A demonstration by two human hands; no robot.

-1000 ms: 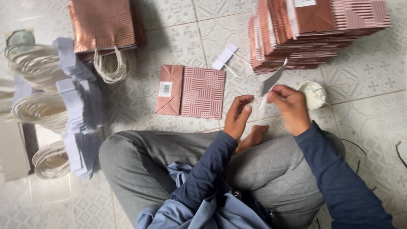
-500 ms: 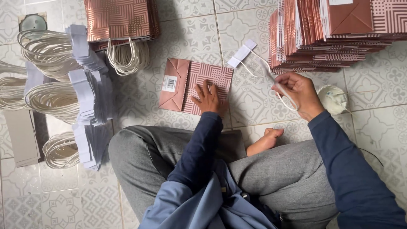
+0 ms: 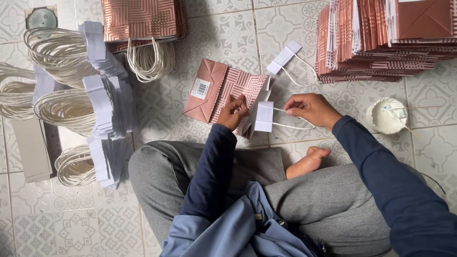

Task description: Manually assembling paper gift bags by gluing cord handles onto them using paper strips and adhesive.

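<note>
Home workshop, tiled floor (image 3: 214,28), stacked paper bags (image 3: 381,43)

Left hand (image 3: 233,112) bare, no rings or gloves. Right hand (image 3: 312,109) bare too. Dark navy long sleeves (image 3: 404,185) reach both wrists. Grey fabric trousers (image 3: 328,200), creased at knees. Lighter blue-grey garment (image 3: 238,228) bunched at lap. Bare foot (image 3: 308,162) showing.

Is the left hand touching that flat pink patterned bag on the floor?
Touching. The head view shows the left hand with its fingers pressed on the paper bag.
</note>
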